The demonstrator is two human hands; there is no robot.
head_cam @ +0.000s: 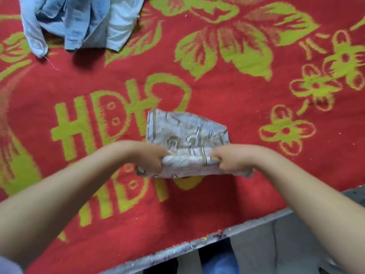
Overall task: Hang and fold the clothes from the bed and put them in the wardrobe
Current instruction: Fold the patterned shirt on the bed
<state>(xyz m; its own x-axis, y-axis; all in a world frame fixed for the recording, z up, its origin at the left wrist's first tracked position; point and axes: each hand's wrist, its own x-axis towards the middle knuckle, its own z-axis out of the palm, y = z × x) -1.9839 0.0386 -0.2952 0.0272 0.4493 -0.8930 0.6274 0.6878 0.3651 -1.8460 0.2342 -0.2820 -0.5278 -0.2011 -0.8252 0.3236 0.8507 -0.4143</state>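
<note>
Two hands hold one small white cloth point(186, 135) with brown marks on it. It lies on the red blanket point(237, 99) with green flowers that covers the bed. The left hand point(148, 155) pinches the near edge of the cloth on its left side, with curled fingers. The right hand point(231, 159) pinches the same near edge on its right side. That edge is lifted and rolled up between them. The far part of the cloth lies flat on the blanket. Far beyond the cloth and to its left sits a heap of light blue clothes point(79, 22).
</note>
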